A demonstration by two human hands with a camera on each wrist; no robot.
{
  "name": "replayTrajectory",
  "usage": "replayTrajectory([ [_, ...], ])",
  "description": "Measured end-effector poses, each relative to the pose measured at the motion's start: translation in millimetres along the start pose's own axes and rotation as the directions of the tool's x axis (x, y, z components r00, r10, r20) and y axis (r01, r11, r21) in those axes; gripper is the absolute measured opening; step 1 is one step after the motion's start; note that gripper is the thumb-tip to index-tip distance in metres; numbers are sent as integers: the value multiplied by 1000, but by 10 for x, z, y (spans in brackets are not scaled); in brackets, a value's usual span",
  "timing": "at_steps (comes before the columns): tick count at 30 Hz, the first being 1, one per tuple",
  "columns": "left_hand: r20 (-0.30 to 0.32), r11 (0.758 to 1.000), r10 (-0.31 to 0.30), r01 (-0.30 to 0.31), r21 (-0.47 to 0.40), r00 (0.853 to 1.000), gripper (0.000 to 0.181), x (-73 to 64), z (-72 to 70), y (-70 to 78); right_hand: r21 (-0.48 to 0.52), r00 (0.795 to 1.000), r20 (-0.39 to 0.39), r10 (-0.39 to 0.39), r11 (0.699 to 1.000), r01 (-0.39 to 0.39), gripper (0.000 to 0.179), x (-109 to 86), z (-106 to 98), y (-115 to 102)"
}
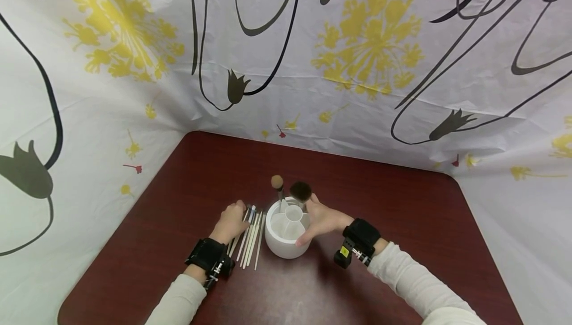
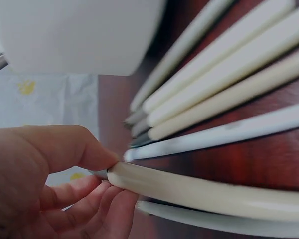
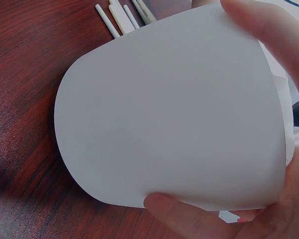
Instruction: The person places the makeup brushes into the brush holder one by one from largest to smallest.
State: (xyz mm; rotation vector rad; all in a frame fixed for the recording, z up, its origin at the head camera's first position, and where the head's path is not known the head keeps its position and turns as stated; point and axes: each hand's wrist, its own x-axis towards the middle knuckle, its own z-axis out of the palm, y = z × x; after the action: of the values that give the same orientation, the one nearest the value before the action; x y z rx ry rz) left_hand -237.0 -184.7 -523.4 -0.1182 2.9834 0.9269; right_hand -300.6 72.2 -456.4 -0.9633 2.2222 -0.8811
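Observation:
My left hand (image 1: 231,220) pinches a makeup brush (image 2: 204,194) by thumb and fingers, at the metal collar end of its cream handle. The brush's bristle end is hidden by the hand. Several more brushes with pale handles (image 2: 229,69) lie side by side on the table, just right of that hand. To their right stands a round white brush holder (image 1: 286,249), upright and divided into compartments. My right hand (image 1: 325,218) grips its right side, thumb toward the near side and fingers around the back. A tan-headed brush (image 1: 277,182) and a wide dark brush (image 1: 301,191) stand in the holder.
The dark red wooden table (image 1: 402,206) has rounded corners. A white cloth (image 1: 286,67) with yellow and grey plant prints hangs behind it and on both sides. Each wrist wears a black strapped camera (image 1: 359,238).

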Motion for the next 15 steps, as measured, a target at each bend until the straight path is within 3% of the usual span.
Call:
replayTrajectory([
  [10,-37,998,29,-31,-59,999,36,-20,-213,158,8,1000,2,20,1000,-20,108,-6,-5,-9],
  [15,-89,995,49,-57,-82,995,38,-28,-319,245,18,1000,1,16,1000,-16,109,-11,-5,-9],
])
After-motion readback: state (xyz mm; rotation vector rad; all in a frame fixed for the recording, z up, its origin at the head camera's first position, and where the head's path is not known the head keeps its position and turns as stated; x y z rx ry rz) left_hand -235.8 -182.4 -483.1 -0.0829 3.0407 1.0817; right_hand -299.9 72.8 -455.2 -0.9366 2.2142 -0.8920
